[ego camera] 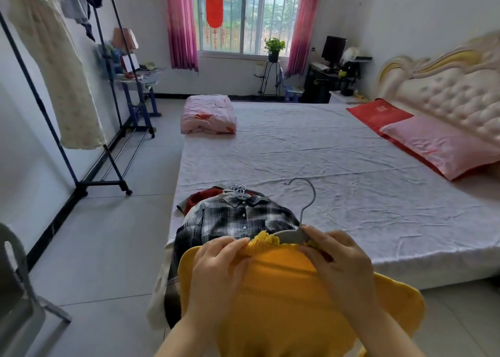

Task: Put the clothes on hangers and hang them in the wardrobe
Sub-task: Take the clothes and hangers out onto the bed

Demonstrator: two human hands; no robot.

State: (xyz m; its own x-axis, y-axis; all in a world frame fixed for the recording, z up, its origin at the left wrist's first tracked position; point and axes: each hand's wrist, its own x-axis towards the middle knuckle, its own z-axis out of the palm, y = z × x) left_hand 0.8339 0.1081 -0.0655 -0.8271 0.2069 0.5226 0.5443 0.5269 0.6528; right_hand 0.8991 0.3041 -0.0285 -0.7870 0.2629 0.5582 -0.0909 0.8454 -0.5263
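At the bed's (351, 183) near edge, our left hand (216, 270) and right hand (338, 262) pinch the yellow knit top (284, 302) over a grey hanger (293, 236).

Single head-worn wide-angle view from the near edge of the bed (338, 167), facing forward and down across it toward the window (250, 15); left hand (216, 270) and right hand (342, 264) close below.

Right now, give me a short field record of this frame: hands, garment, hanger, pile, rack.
left hand: pinches yellow sweater at the neck
right hand: grips yellow sweater over the hanger
hanger: grey, inside the neck, hook sticking out
pile: plaid shirt on top, at corner of bed
rack: left of bed, pale dress hanging
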